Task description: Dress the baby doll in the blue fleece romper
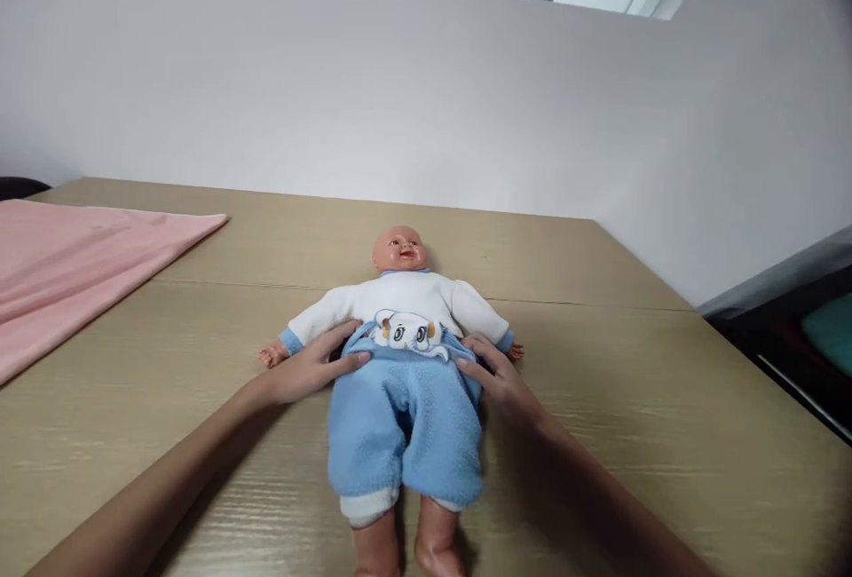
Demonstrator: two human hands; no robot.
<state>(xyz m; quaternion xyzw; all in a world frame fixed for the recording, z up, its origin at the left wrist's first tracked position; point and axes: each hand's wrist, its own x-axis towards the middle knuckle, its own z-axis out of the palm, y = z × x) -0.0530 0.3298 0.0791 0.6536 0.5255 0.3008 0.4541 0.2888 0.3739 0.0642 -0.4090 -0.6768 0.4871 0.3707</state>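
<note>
A baby doll (401, 250) lies face up on the wooden table, head away from me and arms spread. It has a white top (406, 293) with blue cuffs and fuzzy blue pants (379, 417) with pale leg cuffs. A white animal face with big eyes (409, 335) shows at the waist. My left hand (310, 368) grips the left side of the waistband, thumb on the front of the cloth. Across from it, my right hand (496, 375) pinches the right side of the waistband, its fingers partly bent. The doll's bare lower legs (377, 546) extend from the pants.
A pink cloth (80, 266) is spread on the table's left side. The wooden table (639, 408) meets a white wall (413, 89) at the back. Beyond the right edge is a dark shape with a teal item (829, 333). A seam crosses the tabletop.
</note>
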